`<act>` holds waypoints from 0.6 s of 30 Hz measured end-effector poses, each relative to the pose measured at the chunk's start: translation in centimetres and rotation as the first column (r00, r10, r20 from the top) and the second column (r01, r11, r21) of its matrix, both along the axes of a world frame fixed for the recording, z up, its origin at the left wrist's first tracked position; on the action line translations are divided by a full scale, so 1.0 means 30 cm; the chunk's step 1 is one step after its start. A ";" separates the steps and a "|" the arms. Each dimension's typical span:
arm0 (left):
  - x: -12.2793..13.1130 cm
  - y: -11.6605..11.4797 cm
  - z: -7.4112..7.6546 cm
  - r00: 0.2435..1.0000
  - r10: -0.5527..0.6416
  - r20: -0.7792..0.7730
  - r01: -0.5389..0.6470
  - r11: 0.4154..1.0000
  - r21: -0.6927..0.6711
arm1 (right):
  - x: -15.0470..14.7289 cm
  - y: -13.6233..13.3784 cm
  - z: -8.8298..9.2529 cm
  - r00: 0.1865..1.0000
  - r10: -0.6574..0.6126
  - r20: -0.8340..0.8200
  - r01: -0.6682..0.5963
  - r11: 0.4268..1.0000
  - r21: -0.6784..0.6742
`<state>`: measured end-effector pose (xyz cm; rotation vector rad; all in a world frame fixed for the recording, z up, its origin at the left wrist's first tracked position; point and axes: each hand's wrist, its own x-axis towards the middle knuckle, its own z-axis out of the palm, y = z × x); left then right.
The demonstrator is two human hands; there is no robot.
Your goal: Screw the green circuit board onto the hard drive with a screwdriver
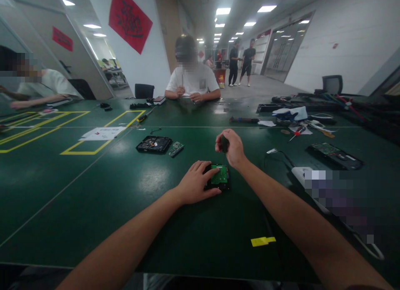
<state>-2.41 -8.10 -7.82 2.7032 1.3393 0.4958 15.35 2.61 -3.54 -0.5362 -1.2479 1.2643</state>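
A hard drive with a green circuit board [219,176] lies on the green table in front of me. My left hand [198,181] rests over its left side, fingers spread, with fingertips on the board and the thumb along the near edge. My right hand [233,148] is closed around the dark handle of a screwdriver [224,144]. The screwdriver stands roughly upright, its thin shaft reaching down to the drive's far right edge. The tip is too small to make out.
An opened drive [154,144] and a loose circuit board [176,148] lie left of centre. Another drive [336,155], a white power strip [304,177] and a red-handled screwdriver [296,133] are at right. A person [192,77] sits opposite; another sits at far left.
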 end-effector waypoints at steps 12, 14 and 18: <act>0.005 -0.001 -0.002 1.000 -0.004 -0.004 0.004 1.000 0.016 | -0.009 -0.001 -0.004 1.000 -0.012 -0.028 0.011 1.000 -0.002; 0.004 -0.001 -0.003 1.000 -0.004 -0.010 0.004 1.000 0.017 | -0.007 -0.003 -0.001 1.000 -0.018 -0.006 0.018 1.000 -0.005; 0.003 0.000 -0.003 1.000 -0.006 0.001 0.006 1.000 0.019 | -0.004 0.003 0.003 1.000 -0.020 -0.017 0.020 1.000 -0.009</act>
